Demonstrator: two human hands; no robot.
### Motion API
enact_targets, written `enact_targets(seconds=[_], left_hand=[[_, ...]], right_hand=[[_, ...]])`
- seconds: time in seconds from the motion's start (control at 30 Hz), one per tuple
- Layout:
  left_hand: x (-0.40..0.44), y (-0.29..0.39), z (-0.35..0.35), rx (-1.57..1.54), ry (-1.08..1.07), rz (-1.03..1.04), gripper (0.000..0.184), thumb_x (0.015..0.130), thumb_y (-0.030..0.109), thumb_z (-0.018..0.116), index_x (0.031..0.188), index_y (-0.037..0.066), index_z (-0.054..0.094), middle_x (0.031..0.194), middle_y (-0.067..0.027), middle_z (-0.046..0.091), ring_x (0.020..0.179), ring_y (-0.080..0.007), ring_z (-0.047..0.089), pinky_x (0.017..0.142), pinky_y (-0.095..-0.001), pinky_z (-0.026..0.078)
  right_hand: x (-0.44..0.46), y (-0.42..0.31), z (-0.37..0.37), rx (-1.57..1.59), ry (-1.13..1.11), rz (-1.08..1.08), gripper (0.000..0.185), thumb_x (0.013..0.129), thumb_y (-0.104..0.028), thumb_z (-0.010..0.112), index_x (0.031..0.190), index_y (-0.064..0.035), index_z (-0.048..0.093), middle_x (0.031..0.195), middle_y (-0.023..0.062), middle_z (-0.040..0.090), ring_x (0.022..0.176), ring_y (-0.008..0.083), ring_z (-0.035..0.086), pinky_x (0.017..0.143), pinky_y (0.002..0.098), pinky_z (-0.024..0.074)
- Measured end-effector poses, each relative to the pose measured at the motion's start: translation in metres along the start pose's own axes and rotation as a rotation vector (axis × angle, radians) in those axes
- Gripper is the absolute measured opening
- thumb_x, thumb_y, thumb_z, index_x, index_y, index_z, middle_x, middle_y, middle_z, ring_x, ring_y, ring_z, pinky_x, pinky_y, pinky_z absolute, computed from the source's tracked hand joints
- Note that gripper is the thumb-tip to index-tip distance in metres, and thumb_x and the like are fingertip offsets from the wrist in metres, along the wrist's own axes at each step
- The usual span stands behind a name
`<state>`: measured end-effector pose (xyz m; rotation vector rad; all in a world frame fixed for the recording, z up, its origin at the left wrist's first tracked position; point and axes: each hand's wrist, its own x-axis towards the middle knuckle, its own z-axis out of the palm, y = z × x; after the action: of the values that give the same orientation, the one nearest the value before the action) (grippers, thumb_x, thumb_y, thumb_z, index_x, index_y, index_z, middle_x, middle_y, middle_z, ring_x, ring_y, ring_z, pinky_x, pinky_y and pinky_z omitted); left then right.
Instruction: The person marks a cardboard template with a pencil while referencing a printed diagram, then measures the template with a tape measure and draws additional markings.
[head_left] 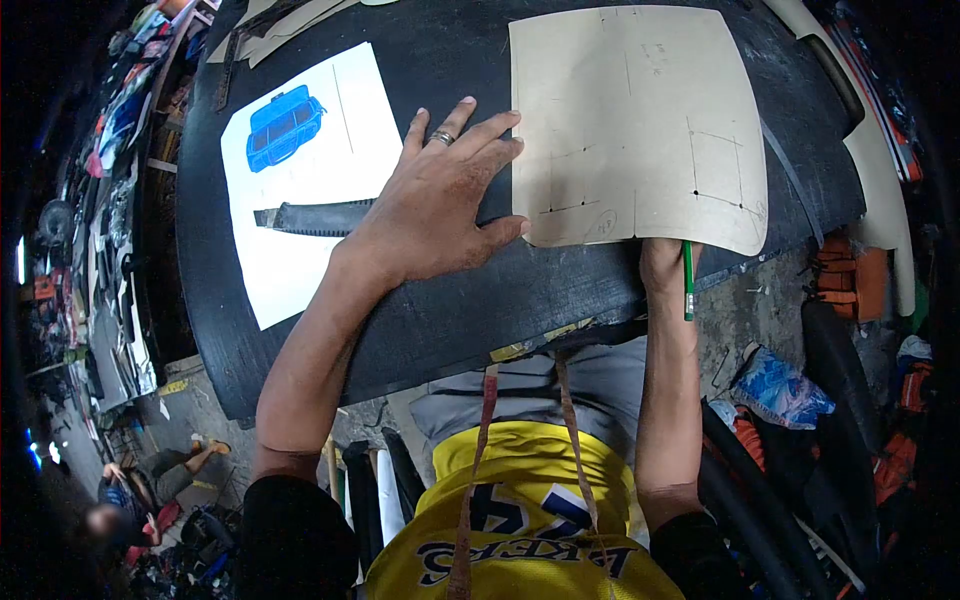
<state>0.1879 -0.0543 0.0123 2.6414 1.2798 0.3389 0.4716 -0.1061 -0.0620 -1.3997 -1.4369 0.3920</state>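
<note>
A beige cardboard pattern piece [620, 100] with pencil lines and small dots lies on the black table [420, 335]. My left hand [430, 205] is spread, palm down, its fingertips and thumb at the card's left edge. My right hand [662, 262] reaches under the card's near edge, so its fingers are hidden. A green pencil [689, 285] sticks out from that hand, back end towards me. Left of my left hand is a white sheet [270, 270] with a blue bag picture [285, 128]. A black-handled cutter knife [315, 218] rests on the sheet, partly behind my left hand.
A dark ruler [226, 70] and more card pieces [285, 35] lie at the table's far left. A measuring tape [484, 420] hangs down my front. Dark rolls [770, 510] and orange pieces [850, 280] are at the right. A person [160, 480] is at lower left.
</note>
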Motion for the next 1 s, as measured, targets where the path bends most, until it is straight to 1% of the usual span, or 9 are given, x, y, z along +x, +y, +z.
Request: enact_targets(seconds=[0.13,0.23,0.4,0.67,0.77,0.8,0.9,0.93,1.0], left_hand=[[0.0,0.0,0.0,0.004,-0.002,0.003,0.074,0.091,0.04,0.081,0.151,0.007,0.055,0.166,-0.0149,0.043,0.159,-0.0448,0.03,0.13,-0.0711,0.016],[0.0,0.0,0.001,0.013,-0.004,0.0,0.074,0.091,0.041,0.081,0.152,0.007,0.055,0.166,-0.0149,0.043,0.159,-0.0447,0.03,0.13,-0.0711,0.015],[0.0,0.001,0.001,0.002,-0.004,-0.007,0.075,0.09,0.042,0.082,0.152,0.008,0.055,0.166,-0.015,0.043,0.159,-0.0439,0.03,0.13,-0.0705,0.014],[0.001,0.002,-0.001,-0.002,-0.02,-0.024,0.075,0.089,0.041,0.082,0.152,0.008,0.056,0.167,-0.0151,0.043,0.16,-0.0434,0.029,0.131,-0.0699,0.013],[0.001,0.002,-0.003,-0.008,-0.023,-0.023,0.075,0.089,0.041,0.082,0.152,0.007,0.056,0.167,-0.015,0.042,0.16,-0.0431,0.029,0.131,-0.0698,0.013],[0.0,0.002,-0.003,-0.007,-0.021,-0.022,0.075,0.089,0.04,0.082,0.152,0.007,0.056,0.167,-0.0149,0.042,0.16,-0.043,0.029,0.131,-0.0698,0.012],[-0.001,0.002,-0.002,-0.003,-0.014,-0.02,0.076,0.089,0.04,0.082,0.152,0.007,0.056,0.168,-0.0147,0.042,0.16,-0.0427,0.029,0.131,-0.0698,0.012],[-0.001,0.003,-0.003,-0.007,-0.015,-0.023,0.076,0.089,0.04,0.082,0.152,0.007,0.056,0.168,-0.0146,0.042,0.16,-0.0427,0.029,0.131,-0.0698,0.012],[0.0,0.003,-0.004,-0.016,-0.02,-0.027,0.076,0.089,0.04,0.081,0.152,0.007,0.056,0.167,-0.0143,0.042,0.16,-0.0428,0.029,0.131,-0.0698,0.012]], right_hand=[[0.001,-0.003,0.0,-0.007,-0.005,0.026,0.038,0.106,-0.026,0.061,0.127,0.0047,0.069,0.118,0.0186,0.074,0.107,0.0313,0.07,0.092,0.0433,0.0548],[0.002,0.003,0.001,0.013,0.009,0.049,0.041,0.099,-0.029,0.074,0.124,0.0031,0.069,0.116,0.0201,0.075,0.108,0.0318,0.071,0.09,0.0449,0.0557],[0.0,0.002,-0.001,0.025,-0.022,0.075,0.04,0.1,-0.029,0.073,0.124,0.0033,0.069,0.115,0.0198,0.075,0.108,0.0315,0.071,0.09,0.0451,0.0557],[0.0,0.01,0.001,0.103,0.019,0.042,0.039,0.101,-0.028,0.072,0.123,0.0035,0.069,0.113,0.02,0.075,0.107,0.0313,0.071,0.09,0.0445,0.0556],[0.0,-0.002,0.0,0.046,0.008,0.017,0.038,0.104,-0.028,0.067,0.124,0.0045,0.069,0.116,0.02,0.074,0.107,0.0315,0.071,0.09,0.0443,0.0552],[-0.002,0.0,0.0,0.047,0.007,0.018,0.038,0.104,-0.028,0.067,0.124,0.0045,0.069,0.116,0.02,0.074,0.107,0.0315,0.071,0.09,0.0443,0.0552],[-0.011,0.018,0.004,0.219,0.027,0.119,0.045,0.109,-0.028,0.06,0.142,0.0037,0.059,0.133,0.0178,0.068,0.122,0.0281,0.066,0.103,0.0418,0.0518],[-0.01,0.022,0.006,0.222,0.03,0.113,0.045,0.109,-0.028,0.06,0.142,0.0037,0.059,0.133,0.0178,0.068,0.122,0.0281,0.066,0.103,0.0418,0.0518],[-0.007,0.03,0.011,0.569,0.05,0.18,0.051,0.11,-0.031,0.059,0.149,0.0019,0.053,0.142,0.0163,0.063,0.13,0.0282,0.062,0.108,0.0428,0.0497]])
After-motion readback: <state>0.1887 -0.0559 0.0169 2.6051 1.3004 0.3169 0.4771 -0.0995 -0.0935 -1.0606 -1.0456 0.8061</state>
